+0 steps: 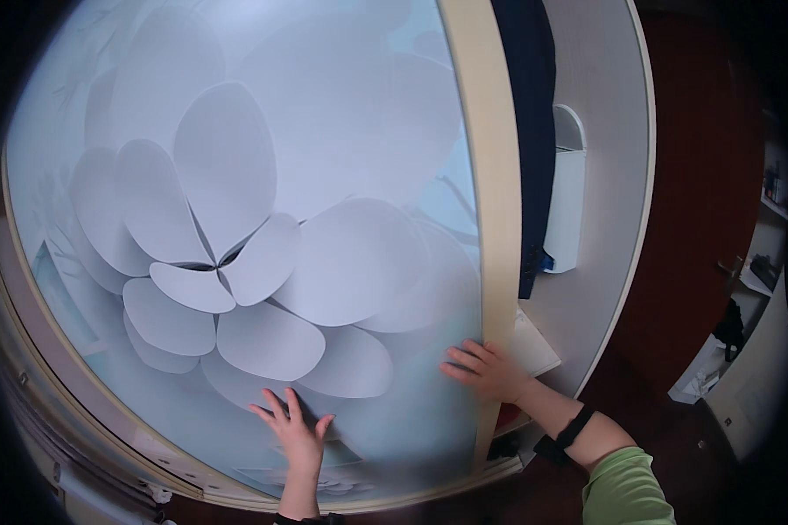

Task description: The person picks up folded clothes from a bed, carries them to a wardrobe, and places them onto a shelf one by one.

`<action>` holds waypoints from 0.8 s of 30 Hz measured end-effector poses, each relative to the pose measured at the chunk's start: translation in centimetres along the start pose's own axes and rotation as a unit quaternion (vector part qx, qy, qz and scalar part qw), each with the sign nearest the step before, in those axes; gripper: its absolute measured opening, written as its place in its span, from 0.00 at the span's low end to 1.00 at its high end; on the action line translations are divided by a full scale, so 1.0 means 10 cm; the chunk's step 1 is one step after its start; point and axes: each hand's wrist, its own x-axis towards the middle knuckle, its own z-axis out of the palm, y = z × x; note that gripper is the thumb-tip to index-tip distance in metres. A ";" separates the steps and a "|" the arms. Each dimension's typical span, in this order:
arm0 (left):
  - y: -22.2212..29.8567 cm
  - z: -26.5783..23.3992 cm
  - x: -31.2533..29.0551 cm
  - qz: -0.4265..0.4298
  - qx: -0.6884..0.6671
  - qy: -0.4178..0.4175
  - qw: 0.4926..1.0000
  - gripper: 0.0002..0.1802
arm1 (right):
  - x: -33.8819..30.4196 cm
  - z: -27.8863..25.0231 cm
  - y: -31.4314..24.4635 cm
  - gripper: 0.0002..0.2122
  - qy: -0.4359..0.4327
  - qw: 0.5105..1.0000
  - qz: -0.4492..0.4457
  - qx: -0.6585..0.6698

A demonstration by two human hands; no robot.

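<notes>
A large sliding wardrobe door [350, 254] with a pale blue panel and a print of big white petals fills most of the view, bordered on its right by a cream frame [492, 175]. Low on the panel, my left hand [299, 437] is open, its fingers spread against or very near the surface; contact is hard to tell. My right hand [492, 372] lies across the frame at the door's right edge, fingers stretched out over the panel. Neither hand holds anything that I can see.
Right of the door, the open wardrobe part shows a dark blue hanging garment [527, 149], a white box-like holder [569, 206] and a pale side wall [613, 175]. Farther right stand a dark red-brown door [705, 166] and shelves [753, 280] with small items.
</notes>
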 end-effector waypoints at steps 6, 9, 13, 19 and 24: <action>-0.06 -0.03 0.13 0.020 0.011 -0.019 1.000 0.59 | -0.03 0.08 -0.08 0.24 0.016 0.997 0.049 -0.064; 0.05 -0.02 0.11 0.008 0.004 -0.025 1.000 0.57 | -0.08 0.03 -0.08 0.25 -0.046 0.993 0.074 -0.076; 0.15 0.00 0.09 -0.002 -0.012 -0.027 1.000 0.51 | -0.16 0.05 -0.08 0.25 -0.050 0.990 0.103 -0.076; 0.12 -0.04 0.08 0.006 0.016 -0.040 0.999 0.55 | -0.16 0.13 -0.30 0.25 -0.027 0.982 0.171 -0.073; 0.04 -0.09 0.08 0.008 0.016 -0.048 0.999 0.53 | -0.13 0.16 -0.43 0.26 -0.052 0.974 0.215 -0.055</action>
